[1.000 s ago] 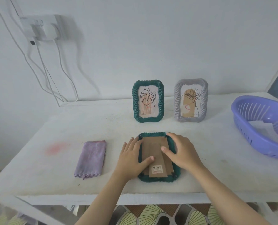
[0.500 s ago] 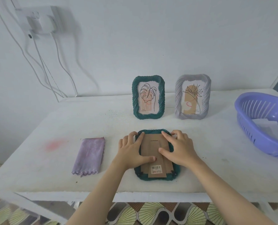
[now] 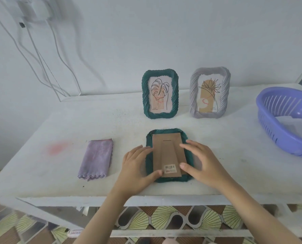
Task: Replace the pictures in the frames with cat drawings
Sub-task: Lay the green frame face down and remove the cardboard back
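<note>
A green frame point(image 3: 166, 132) lies face down near the front edge of the white table point(image 3: 58, 125), its brown cardboard back point(image 3: 167, 152) with a barcode sticker facing up. My left hand point(image 3: 136, 166) rests on the frame's left side, thumb at the lower left corner of the backing. My right hand point(image 3: 201, 162) lies over the right side, fingers spread on the backing's edge. Neither hand grips anything. Behind stand an upright green frame point(image 3: 160, 93) and a grey frame point(image 3: 209, 92), each with a plant line drawing.
A folded purple cloth point(image 3: 96, 159) lies left of the flat frame. A purple plastic basket point(image 3: 287, 120) with white paper inside sits at the right edge. White cables point(image 3: 41, 55) and a socket hang on the wall at the back left.
Both hands slid from the middle of the backing out to the frame's left and right sides and down toward its near end. The head view shifted slightly.
</note>
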